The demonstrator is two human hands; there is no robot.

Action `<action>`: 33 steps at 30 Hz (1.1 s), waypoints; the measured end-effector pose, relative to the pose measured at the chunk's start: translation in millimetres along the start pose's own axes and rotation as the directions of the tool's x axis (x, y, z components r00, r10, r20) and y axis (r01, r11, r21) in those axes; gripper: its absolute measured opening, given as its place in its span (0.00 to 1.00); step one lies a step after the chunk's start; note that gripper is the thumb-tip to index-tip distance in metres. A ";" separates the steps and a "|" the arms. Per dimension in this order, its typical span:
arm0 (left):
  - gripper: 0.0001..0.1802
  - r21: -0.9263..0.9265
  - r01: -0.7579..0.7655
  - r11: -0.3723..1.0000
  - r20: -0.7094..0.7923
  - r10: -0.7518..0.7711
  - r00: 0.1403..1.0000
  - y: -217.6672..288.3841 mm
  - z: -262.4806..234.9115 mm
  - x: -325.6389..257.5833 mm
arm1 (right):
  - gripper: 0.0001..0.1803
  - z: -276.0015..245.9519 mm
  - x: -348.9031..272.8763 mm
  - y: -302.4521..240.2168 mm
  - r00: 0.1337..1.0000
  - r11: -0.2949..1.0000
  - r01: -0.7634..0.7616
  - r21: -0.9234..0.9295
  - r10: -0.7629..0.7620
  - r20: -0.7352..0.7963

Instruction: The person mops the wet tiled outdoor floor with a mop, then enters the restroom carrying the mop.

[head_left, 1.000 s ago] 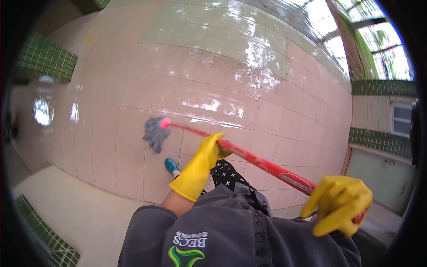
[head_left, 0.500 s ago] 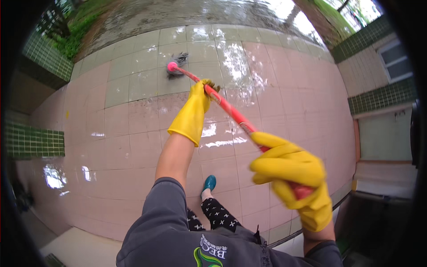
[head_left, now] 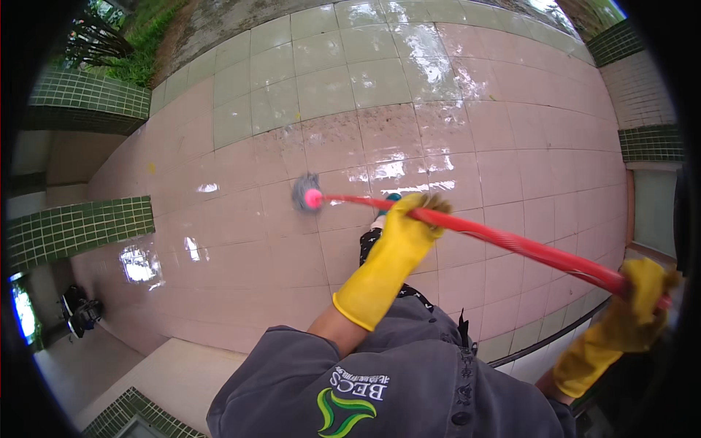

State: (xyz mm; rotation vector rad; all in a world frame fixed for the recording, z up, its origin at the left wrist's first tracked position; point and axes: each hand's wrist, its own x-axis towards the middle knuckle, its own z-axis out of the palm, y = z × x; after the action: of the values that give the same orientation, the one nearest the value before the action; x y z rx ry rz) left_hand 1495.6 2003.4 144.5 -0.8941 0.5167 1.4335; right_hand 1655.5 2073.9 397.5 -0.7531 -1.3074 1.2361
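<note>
A mop (head_left: pixel 511 244) with a red pole, a pink joint and a grey string head (head_left: pixel 305 191) lies slantwise across the view. Its head rests on the wet pink tiles (head_left: pixel 248 255), left of my foot. My left hand (head_left: pixel 412 223), in a yellow rubber glove, is wrapped round the lower part of the pole. Far to the right, my right hand (head_left: pixel 642 299), gloved the same way, grips the pole near its top end; its fingers are partly blurred. My teal shoe (head_left: pixel 391 201) shows just behind the pole by my left hand.
Green-tiled pillars or low walls (head_left: pixel 84 226) stand at the left; another green-tiled ledge (head_left: pixel 650 143) is at the right. Pale green tiles (head_left: pixel 314 51) border the floor at the far side, with grass (head_left: pixel 150 36) beyond. A dark object (head_left: pixel 79 310) sits far left.
The mop head has come from the far pale tiles back onto the pink tiles nearer me. My right hand has moved right and a little up, my left hand right and nearer.
</note>
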 end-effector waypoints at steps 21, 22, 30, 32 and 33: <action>0.16 0.308 -0.671 0.675 0.372 0.563 0.738 300.6 156.0 123.9 | 0.17 121.3 105.8 167.7 0.621 0.988 0.067 0.140 -0.151 0.769; 0.12 0.318 -0.711 0.627 0.433 0.571 0.698 279.1 160.2 116.3 | 0.17 100.3 120.1 148.4 0.625 0.980 0.144 0.136 -0.197 0.756; 0.17 0.019 -0.446 0.895 0.541 0.366 0.757 105.9 99.7 136.7 | 0.18 -66.6 114.9 71.3 0.982 0.916 -0.190 0.353 0.177 0.070; 0.25 0.155 -0.284 0.946 0.440 0.191 0.877 52.6 75.7 144.5 | 0.17 -116.7 117.4 72.6 0.984 0.909 -0.175 0.379 0.170 0.047; 0.24 0.226 -0.212 0.951 0.479 0.081 0.874 36.9 68.9 159.1 | 0.17 -139.7 117.2 74.4 0.986 0.902 -0.158 0.401 0.164 0.020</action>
State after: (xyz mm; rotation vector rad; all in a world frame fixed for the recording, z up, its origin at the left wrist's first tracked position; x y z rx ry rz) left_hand 1463.4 2152.2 53.7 -0.2729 0.4079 1.6062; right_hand 1752.4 2233.9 336.0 -0.5779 -0.9453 1.5689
